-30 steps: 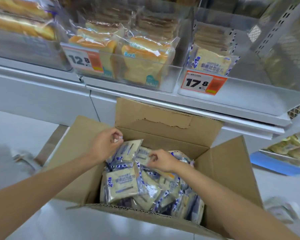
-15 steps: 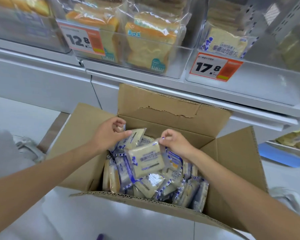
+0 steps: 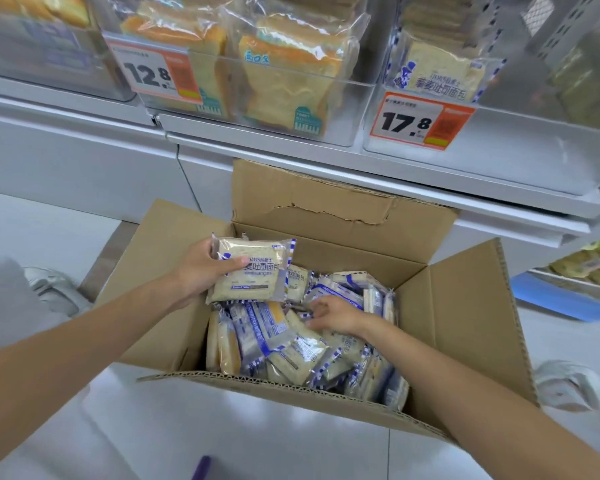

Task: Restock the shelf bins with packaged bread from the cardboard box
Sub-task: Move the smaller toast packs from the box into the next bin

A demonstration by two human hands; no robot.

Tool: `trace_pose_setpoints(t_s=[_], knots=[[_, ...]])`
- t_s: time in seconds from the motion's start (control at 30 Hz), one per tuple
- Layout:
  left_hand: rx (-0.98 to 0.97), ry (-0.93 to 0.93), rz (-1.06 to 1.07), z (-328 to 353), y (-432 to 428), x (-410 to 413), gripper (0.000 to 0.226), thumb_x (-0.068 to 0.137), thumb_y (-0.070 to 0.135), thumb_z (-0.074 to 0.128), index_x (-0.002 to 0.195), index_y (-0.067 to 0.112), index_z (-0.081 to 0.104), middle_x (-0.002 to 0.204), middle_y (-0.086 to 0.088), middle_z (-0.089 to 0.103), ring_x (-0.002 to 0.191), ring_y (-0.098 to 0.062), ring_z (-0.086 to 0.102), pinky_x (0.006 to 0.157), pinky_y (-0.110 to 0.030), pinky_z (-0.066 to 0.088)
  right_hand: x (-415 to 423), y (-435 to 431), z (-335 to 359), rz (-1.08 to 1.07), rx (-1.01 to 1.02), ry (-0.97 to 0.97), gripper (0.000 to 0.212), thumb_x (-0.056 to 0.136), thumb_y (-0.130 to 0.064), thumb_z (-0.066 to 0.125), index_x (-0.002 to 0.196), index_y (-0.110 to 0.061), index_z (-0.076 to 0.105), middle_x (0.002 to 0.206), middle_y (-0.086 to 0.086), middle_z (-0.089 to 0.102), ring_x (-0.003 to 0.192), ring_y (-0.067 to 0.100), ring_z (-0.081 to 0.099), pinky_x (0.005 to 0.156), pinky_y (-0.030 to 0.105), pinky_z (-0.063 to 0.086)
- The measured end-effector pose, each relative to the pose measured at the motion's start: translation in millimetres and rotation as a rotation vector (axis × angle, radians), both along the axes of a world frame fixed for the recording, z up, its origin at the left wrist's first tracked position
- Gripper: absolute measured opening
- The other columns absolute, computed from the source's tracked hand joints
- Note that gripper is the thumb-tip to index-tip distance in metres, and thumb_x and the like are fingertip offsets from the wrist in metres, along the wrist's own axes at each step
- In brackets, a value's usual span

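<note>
An open cardboard box point(image 3: 465, 327) stands on the floor under the shelf, filled with several blue-and-white bread packets point(image 3: 281, 344). My left hand point(image 3: 201, 271) grips a small stack of these packets point(image 3: 253, 268) above the box's far left corner, thumb across the front. Down among the loose packets, my right hand point(image 3: 333, 315) has its fingers curled onto one; the grasp itself is hidden. Above, a clear shelf bin point(image 3: 499, 147) tagged 17.8 holds the same bread point(image 3: 440, 72).
A neighbouring bin point(image 3: 257, 133) tagged 12.8 holds larger toast loaves. The box's back flap point(image 3: 326, 202) stands up against the shelf base. White shoes point(image 3: 565, 386) show at both sides of the box. A lower shelf with more bread point(image 3: 589, 265) is at right.
My left hand has taken over the packet and lifted the stack higher. My right hand let go and dropped down into the box among the loose packets.
</note>
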State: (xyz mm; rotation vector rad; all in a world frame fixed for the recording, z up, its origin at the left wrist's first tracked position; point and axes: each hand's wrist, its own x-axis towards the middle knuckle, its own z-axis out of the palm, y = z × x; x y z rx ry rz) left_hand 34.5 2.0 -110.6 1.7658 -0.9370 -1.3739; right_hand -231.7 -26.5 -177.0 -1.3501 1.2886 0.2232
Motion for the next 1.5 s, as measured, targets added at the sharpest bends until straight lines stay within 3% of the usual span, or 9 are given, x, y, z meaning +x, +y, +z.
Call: trace_pose_setpoints(t_s=[0.2,0.43,0.63,0.77,0.87,0.97,1.07,1.23,1.5], knots=[[0.016,-0.018,0.029,-1,2,8,0.027,0.080,0.017,0.079,0.102,0.010,0.065,0.098,-0.010,0.075,0.083,-0.022,0.074,0.073,-0.039,0.061,10,10,-29,0.046,-0.056,0.072,0.030,0.082,-0.009,0.074,0.068,-0.018,0.049,0.066,-0.001,0.039,0.059,0.014,0.039,0.062,0.025,0.034],[-0.045,-0.017,0.037,16,-5,-2,0.024,0.082,0.018,0.077,0.100,0.012,0.063,0.101,-0.012,0.073,0.074,-0.017,0.073,0.058,-0.030,0.060,-38,-44,83,0.027,-0.357,-0.110,0.020,0.087,-0.008,0.069,0.103,-0.019,0.067,0.102,-0.001,0.068,0.083,0.012,0.063,0.072,0.017,0.052],[-0.113,0.012,-0.141,65,-20,-56,0.061,0.076,0.073,0.060,0.115,0.025,0.062,0.100,-0.001,0.072,0.088,-0.022,0.070,0.079,-0.041,0.057,-20,-60,172,0.067,-0.605,-0.258,0.028,0.086,-0.015,0.072,0.112,-0.023,0.066,0.115,-0.001,0.065,0.099,0.008,0.058,0.086,0.017,0.043],[-0.218,0.048,-0.197,109,-30,-91,0.050,0.069,0.056,0.079,0.109,0.029,0.065,0.098,0.006,0.076,0.093,-0.015,0.072,0.086,-0.033,0.055,-15,-58,208,0.041,-0.709,-0.295,0.038,0.088,-0.013,0.070,0.125,-0.016,0.061,0.118,-0.001,0.061,0.101,0.008,0.057,0.087,0.010,0.044],[-0.324,-0.019,-0.165,140,-41,-99,0.024,0.079,0.039,0.077,0.097,0.028,0.067,0.090,0.008,0.075,0.086,-0.014,0.070,0.083,-0.031,0.053,-26,-58,241,0.121,-0.689,-0.193,0.066,0.084,-0.024,0.075,0.143,-0.024,0.045,0.126,-0.009,0.057,0.112,0.008,0.056,0.096,0.022,0.044],[-0.441,-0.107,-0.241,178,-54,-113,0.018,0.083,0.032,0.075,0.096,0.029,0.063,0.088,0.011,0.072,0.074,0.001,0.066,0.071,-0.023,0.050,-37,-61,277,0.192,-0.839,-0.106,0.042,0.078,-0.030,0.077,0.117,-0.029,0.061,0.108,-0.006,0.066,0.095,0.011,0.063,0.082,0.030,0.051],[-0.600,-0.242,-0.307,218,-76,-118,0.042,0.078,0.030,0.080,0.109,0.026,0.052,0.099,0.019,0.058,0.079,0.016,0.058,0.075,-0.008,0.046,-55,-75,320,0.179,-1.080,-0.037,0.019,0.079,-0.028,0.075,0.092,-0.028,0.060,0.092,-0.003,0.057,0.079,0.011,0.056,0.072,0.031,0.045],[-0.728,-0.536,-0.271,231,-121,-112,0.079,0.072,0.045,0.080,0.140,0.025,0.046,0.134,0.005,0.052,0.114,-0.010,0.051,0.101,-0.034,0.047,-97,-118,364,0.060,-1.462,0.135,0.038,0.076,-0.038,0.069,0.109,-0.021,0.064,0.104,0.004,0.054,0.097,0.022,0.054,0.092,0.047,0.043],[-0.888,-0.783,-0.217,207,-159,-125,0.043,0.092,0.026,0.065,0.134,0.022,0.058,0.106,0.002,0.061,0.096,-0.015,0.054,0.086,-0.031,0.045,-83,-194,306,0.263,-1.178,0.603,0.062,0.078,-0.047,0.073,0.134,-0.029,0.051,0.131,0.010,0.048,0.127,0.031,0.038,0.106,0.048,0.027]])
